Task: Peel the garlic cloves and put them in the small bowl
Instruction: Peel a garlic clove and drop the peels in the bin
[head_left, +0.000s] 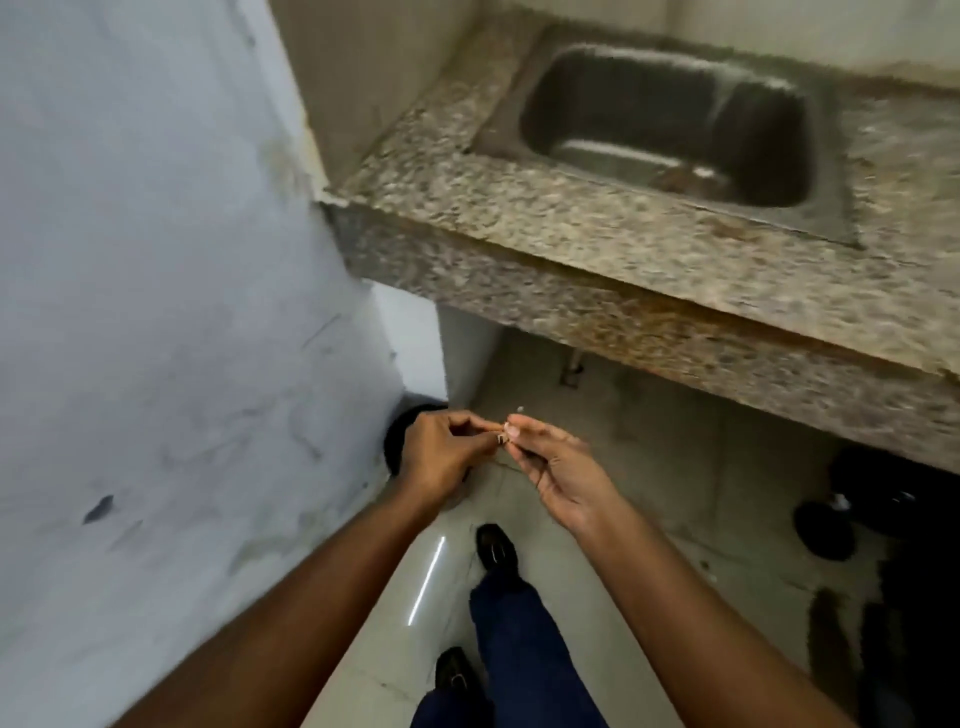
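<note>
Low in the frame's centre, left hand (441, 449) and right hand (556, 467) meeting fingertip to fingertip, both pinching a small pale garlic clove (503, 435) between them, above the tiled floor (649, 452). Upper right: speckled stone counter (519, 208) with steel sink (670, 124).

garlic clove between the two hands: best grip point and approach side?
Hedged, since it is tiny and blurred: the garlic clove sits between the left hand and right hand, above the floor. Fingertips cover both its ends, so grip the exposed middle, coming from above, where nothing blocks it. A light two-finger pinch suits something this small.
</note>
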